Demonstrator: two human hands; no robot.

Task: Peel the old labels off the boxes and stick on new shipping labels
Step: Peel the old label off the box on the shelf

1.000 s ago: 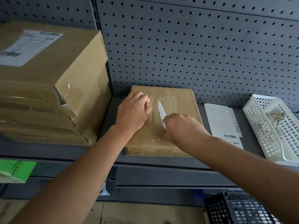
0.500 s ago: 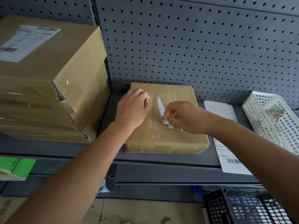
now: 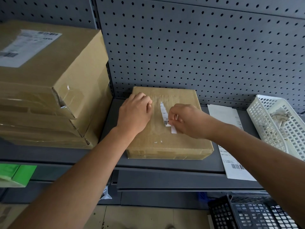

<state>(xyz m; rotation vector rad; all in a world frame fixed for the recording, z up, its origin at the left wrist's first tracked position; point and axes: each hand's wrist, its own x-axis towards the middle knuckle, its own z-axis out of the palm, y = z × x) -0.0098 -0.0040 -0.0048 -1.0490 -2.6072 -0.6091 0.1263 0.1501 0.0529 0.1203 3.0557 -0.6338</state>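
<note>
Head view: I see both hands on the flat box (image 3: 173,146) lying on the grey shelf (image 3: 165,164).
My right hand (image 3: 186,120) pinches the old label (image 3: 163,113) at its lifted lower end; my left hand (image 3: 134,113), fingers curled and holding nothing, presses the box top beside it.

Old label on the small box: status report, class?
Left hand curled, pressing on box. Right hand pinching label strip by its lower end; strip torn, partly lifted, upper part stuck. Nothing blocking the peel.
</note>
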